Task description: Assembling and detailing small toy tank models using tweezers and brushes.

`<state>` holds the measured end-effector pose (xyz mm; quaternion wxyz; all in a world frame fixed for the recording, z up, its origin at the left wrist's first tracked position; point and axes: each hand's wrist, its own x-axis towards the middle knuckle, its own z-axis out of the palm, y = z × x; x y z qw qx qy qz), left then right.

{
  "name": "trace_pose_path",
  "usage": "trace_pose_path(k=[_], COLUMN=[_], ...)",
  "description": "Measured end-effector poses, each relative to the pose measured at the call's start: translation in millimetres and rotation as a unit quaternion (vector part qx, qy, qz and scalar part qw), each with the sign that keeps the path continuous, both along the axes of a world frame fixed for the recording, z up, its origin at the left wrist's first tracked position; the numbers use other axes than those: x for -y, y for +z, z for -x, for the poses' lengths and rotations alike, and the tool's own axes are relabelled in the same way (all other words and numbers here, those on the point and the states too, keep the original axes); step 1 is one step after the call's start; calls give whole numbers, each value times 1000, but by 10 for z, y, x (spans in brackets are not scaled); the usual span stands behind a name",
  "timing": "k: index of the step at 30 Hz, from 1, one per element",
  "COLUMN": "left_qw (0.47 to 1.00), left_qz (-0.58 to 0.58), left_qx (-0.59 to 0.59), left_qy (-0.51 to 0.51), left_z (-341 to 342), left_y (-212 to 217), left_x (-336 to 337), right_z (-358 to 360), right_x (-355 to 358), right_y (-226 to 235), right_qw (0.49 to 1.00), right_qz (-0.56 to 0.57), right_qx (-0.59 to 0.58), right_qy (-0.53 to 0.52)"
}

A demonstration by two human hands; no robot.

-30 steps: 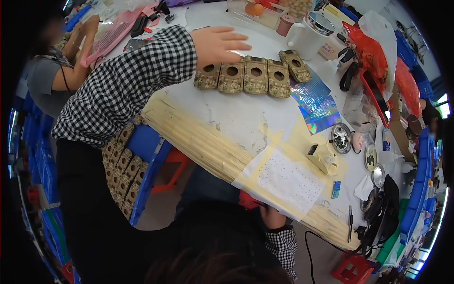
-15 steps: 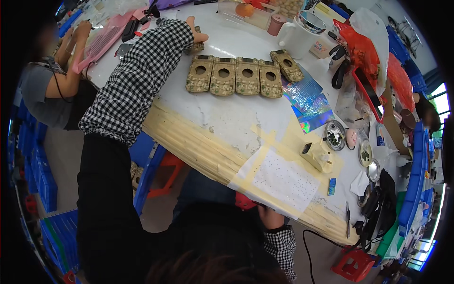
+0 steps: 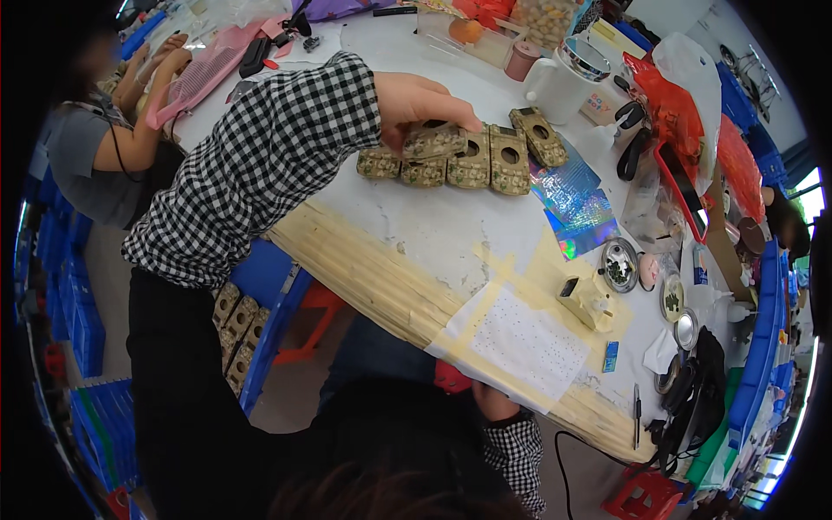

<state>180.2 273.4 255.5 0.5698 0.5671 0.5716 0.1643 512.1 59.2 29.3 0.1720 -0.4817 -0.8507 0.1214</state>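
My left hand [image 3: 425, 100] is closed on a camouflage-patterned toy tank hull [image 3: 436, 143], held above the left part of a row of matching hulls [image 3: 510, 163] on the table. The hand and the held piece partly hide the row's left end. One more hull [image 3: 539, 137] lies at an angle at the row's right end. My right hand [image 3: 496, 404] is low at the table's near edge, beside a red item [image 3: 451, 378]. Its fingers are hidden, so what it holds, if anything, does not show.
A shiny holographic sheet [image 3: 576, 212] and a dotted paper [image 3: 520, 342] lie on the table [image 3: 416, 247]. Toward the right are a beige device [image 3: 586, 302], small metal dishes [image 3: 620, 264] and a pen [image 3: 637, 416]. A blue crate [image 3: 276, 325] holds more hulls below left. Another person sits at left.
My left hand has come nearer and to the right, carrying a hull from behind the row to above it. More hulls in the blue crate show. My right hand has hardly moved.
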Motion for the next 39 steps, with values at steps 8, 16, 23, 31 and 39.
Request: trace_pose_path(k=[8,16,23,31,39], left_qw=[990,988,981,871,866], left_qz=[3,8,-9,-149,-159], left_qx=[-125,-120,-166,-465,-474], left_qy=[-59,-98,-103,-53,-9], left_z=[-170,-240,-117,1155,1028], left_y=[-51,39,43,-219,-645], left_x=[-87,-19,21,283,236], right_z=[-104,-97,-60,-180,-20], right_x=[170,180,211,214,79], right_y=[-226,-222,-231,-247,-191], right_qw=[997,997,997,995,999], right_qz=[74,75,79,95,40], right_qx=[-9,-18,-23,-29,-9], right_qy=[-14,-14,-12,-30,-14])
